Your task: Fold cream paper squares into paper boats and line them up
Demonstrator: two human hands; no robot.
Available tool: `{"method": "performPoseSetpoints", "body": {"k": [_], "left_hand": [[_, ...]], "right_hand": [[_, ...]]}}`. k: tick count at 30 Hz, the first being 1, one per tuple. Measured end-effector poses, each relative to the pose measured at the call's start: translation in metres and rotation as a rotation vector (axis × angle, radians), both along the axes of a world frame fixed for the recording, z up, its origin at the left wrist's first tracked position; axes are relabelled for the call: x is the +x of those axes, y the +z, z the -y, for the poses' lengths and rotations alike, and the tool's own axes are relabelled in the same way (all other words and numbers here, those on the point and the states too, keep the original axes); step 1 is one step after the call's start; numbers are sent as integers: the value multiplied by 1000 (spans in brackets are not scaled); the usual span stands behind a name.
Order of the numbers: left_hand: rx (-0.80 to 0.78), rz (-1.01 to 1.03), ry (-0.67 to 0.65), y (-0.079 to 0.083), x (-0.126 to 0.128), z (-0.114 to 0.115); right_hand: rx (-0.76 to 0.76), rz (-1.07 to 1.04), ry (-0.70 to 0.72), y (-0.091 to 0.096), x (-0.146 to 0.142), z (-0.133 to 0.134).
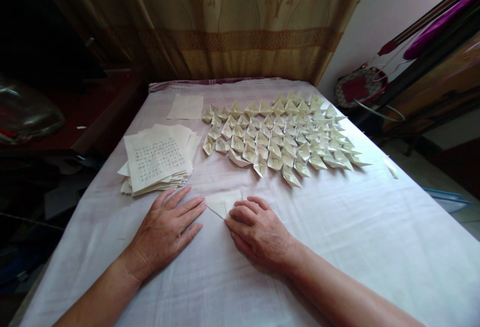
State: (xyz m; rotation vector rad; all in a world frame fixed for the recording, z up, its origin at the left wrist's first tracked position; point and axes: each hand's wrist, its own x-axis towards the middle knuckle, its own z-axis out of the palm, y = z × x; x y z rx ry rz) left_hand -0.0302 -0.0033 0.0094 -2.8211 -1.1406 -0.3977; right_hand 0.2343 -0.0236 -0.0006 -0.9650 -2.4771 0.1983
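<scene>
A small folded sheet of paper (222, 204) lies on the white cloth between my hands, its long edge at the back and a point toward me. My left hand (165, 227) rests flat with fingers spread, the fingertips at the paper's left corner. Curled over the right side of the paper is my right hand (258, 229), its fingers pressed together near the lower point and hiding part of it. Behind my left hand sits a stack of handwritten sheets (157, 159). Many folded paper boats (275, 157) stand in rows beyond my right hand.
A single blank sheet (186, 107) lies behind the stack. The white cloth (356, 247) covers the table, and a small white strip (390, 168) is near its right edge. A patterned curtain (240, 42) hangs behind; a dark red cabinet (108, 112) stands left.
</scene>
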Motion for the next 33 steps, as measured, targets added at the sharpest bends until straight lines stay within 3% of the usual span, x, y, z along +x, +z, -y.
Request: {"method": "performPoseSetpoints", "body": {"k": [5,11,15,22,33], "left_hand": [[126,177,66,3,23,6],[-13,205,-29,1,50,10],[-37,180,-24,-2,51,11],[19,134,-51,-2,49,13],[-29,195,-44,-7,46,13]], "right_hand": [[17,-24,-17,0,-1,1],[29,-106,12,0,0,0],[51,-216,15,-2,5,-5],[91,-174,-302,-12,8,-14],[15,-170,-300,-11,7,-16]]}}
